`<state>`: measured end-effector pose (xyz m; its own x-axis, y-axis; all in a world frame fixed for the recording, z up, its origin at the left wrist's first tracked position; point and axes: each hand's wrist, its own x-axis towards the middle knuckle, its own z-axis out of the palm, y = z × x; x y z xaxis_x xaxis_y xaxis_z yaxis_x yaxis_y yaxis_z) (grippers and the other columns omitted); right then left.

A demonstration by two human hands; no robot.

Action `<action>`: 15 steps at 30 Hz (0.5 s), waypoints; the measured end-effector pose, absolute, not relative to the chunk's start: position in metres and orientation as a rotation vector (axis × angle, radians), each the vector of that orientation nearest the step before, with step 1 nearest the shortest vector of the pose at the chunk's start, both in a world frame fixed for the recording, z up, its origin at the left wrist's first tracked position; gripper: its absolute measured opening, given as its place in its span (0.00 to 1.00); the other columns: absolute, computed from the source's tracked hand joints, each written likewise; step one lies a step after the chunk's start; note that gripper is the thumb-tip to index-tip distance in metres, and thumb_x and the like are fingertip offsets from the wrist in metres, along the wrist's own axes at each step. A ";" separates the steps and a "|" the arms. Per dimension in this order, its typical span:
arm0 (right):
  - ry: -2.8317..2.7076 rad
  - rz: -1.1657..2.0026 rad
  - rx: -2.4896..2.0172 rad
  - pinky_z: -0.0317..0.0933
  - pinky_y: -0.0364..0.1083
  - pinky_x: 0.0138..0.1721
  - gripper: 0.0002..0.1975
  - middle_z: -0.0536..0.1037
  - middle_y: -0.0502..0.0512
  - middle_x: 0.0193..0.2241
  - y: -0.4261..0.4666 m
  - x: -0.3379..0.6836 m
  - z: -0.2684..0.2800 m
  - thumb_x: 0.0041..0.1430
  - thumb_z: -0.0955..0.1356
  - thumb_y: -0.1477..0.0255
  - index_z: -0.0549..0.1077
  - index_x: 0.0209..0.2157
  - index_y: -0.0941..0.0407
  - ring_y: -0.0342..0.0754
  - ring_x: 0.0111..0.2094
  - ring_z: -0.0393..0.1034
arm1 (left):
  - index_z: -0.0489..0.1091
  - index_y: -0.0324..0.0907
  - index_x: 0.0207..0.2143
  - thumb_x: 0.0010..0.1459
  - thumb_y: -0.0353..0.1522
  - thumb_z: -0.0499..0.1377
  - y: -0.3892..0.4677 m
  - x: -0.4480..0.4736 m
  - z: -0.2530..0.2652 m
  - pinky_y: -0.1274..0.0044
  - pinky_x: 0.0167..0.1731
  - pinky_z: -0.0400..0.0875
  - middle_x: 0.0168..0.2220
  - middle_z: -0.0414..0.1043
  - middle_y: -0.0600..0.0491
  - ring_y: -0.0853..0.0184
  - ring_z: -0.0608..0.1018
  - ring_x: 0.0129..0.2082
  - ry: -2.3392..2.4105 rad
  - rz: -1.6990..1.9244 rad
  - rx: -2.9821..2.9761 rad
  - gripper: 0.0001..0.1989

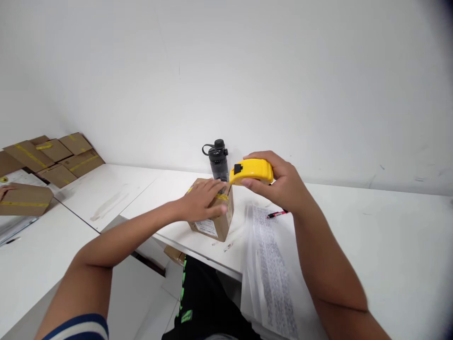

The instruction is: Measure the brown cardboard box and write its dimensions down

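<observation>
A small cardboard box (223, 226) with yellow tape and a white label stands near the front edge of the white table. My left hand (203, 200) lies on its top, fingers stretched out and thumb apart. Close to the box's upper right edge, my right hand (279, 179) grips a yellow tape measure (256, 169) with a black lock button. The front end of the tape measure is by my left fingertips; whether its blade is out I cannot tell. My left hand hides part of the box top.
Behind the box stands a dark drink bottle (218, 163). Printed sheets (264, 255) lie at right with a red and black pen (277, 214). Several taped boxes (53, 150) are piled at far left, where another person's hand (4, 191) touches a box (26, 198).
</observation>
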<state>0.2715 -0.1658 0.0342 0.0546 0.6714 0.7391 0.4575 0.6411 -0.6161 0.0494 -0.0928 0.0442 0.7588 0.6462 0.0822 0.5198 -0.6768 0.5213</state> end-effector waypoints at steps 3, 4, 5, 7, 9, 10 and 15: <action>-1.582 0.318 -1.003 0.69 0.47 0.34 0.19 0.75 0.52 0.40 -0.160 0.274 0.033 0.52 0.73 0.63 0.72 0.46 0.50 0.49 0.37 0.72 | 0.57 0.46 0.64 0.50 0.52 0.62 -0.088 0.028 0.029 0.56 0.65 0.40 0.68 0.50 0.45 0.46 0.50 0.68 0.989 0.273 2.633 0.42; -1.559 0.343 -1.006 0.69 0.47 0.34 0.19 0.75 0.52 0.41 -0.157 0.275 0.032 0.52 0.72 0.63 0.72 0.46 0.50 0.49 0.37 0.72 | 0.55 0.46 0.65 0.52 0.51 0.60 -0.085 0.018 0.027 0.57 0.65 0.41 0.69 0.48 0.46 0.46 0.50 0.68 1.036 0.326 2.604 0.42; -1.526 0.365 -1.009 0.69 0.47 0.34 0.18 0.75 0.52 0.41 -0.153 0.275 0.031 0.52 0.72 0.63 0.72 0.45 0.50 0.49 0.37 0.72 | 0.53 0.45 0.66 0.55 0.50 0.58 -0.081 0.005 0.026 0.59 0.65 0.44 0.69 0.47 0.47 0.47 0.51 0.68 1.075 0.403 2.537 0.40; -1.436 0.415 -1.020 0.69 0.47 0.33 0.18 0.75 0.52 0.41 -0.147 0.277 0.028 0.51 0.73 0.61 0.73 0.44 0.51 0.49 0.37 0.72 | 0.52 0.45 0.66 0.58 0.47 0.55 -0.071 -0.026 0.025 0.63 0.62 0.54 0.69 0.49 0.49 0.49 0.57 0.66 1.144 0.591 2.306 0.36; -1.350 0.522 -1.044 0.68 0.46 0.30 0.19 0.76 0.52 0.39 -0.142 0.282 0.026 0.50 0.73 0.59 0.74 0.42 0.52 0.49 0.35 0.72 | 0.55 0.46 0.65 0.58 0.45 0.54 -0.059 -0.062 0.023 0.65 0.56 0.63 0.65 0.59 0.49 0.48 0.65 0.61 1.244 0.746 1.984 0.35; -1.321 0.616 -1.049 0.67 0.45 0.28 0.19 0.76 0.53 0.37 -0.140 0.284 0.026 0.50 0.73 0.58 0.73 0.41 0.53 0.49 0.33 0.73 | 0.58 0.45 0.63 0.56 0.44 0.55 -0.055 -0.080 0.020 0.66 0.51 0.67 0.61 0.65 0.49 0.48 0.68 0.58 1.272 0.806 1.830 0.33; -1.190 1.133 -0.884 0.61 0.41 0.20 0.22 0.78 0.55 0.33 -0.129 0.287 0.024 0.49 0.75 0.56 0.72 0.40 0.55 0.45 0.25 0.73 | 0.68 0.41 0.53 0.51 0.41 0.57 -0.057 -0.121 -0.007 0.71 0.39 0.73 0.51 0.74 0.46 0.52 0.74 0.50 1.238 0.950 1.413 0.27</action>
<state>0.2868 -0.1289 0.0241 -0.0010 0.9710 0.2390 -0.1904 0.2344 -0.9533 -0.1212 -0.0569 -0.0075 0.1705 0.9842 -0.0487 0.2072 0.0125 0.9782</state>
